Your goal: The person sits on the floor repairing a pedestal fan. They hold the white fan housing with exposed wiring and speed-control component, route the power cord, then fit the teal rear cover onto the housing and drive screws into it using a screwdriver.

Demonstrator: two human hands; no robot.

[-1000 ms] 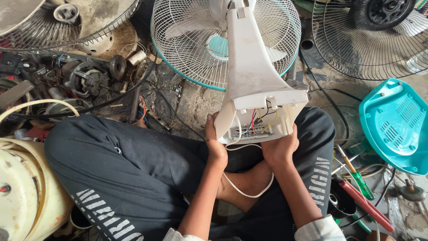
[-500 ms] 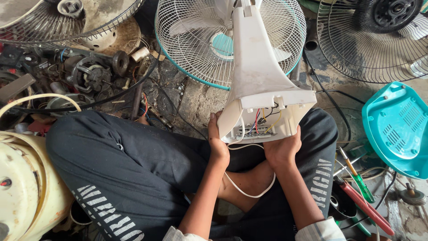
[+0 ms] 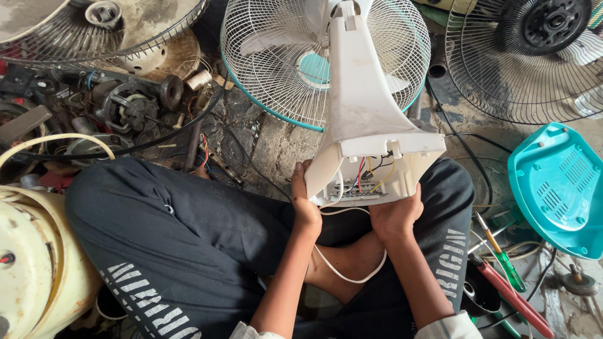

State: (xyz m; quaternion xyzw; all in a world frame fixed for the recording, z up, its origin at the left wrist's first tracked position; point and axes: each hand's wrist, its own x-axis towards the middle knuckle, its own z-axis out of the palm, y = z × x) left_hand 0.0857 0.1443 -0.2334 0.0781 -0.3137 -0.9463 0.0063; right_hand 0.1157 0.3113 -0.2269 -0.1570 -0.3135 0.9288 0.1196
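The white fan base [image 3: 370, 147] rests over your crossed legs, open underside toward you with coloured wires [image 3: 367, 176] showing, your left hand [image 3: 306, 204] clasped around its left edge and your right hand [image 3: 396, 216] cupped under its lower right corner. A white cord [image 3: 348, 273] loops down between your forearms. Beyond, the fan's white grille [image 3: 276, 69] lies on the ground, a teal cover [image 3: 559, 188] at the right and a green-handled screwdriver [image 3: 502, 257] beside your right knee.
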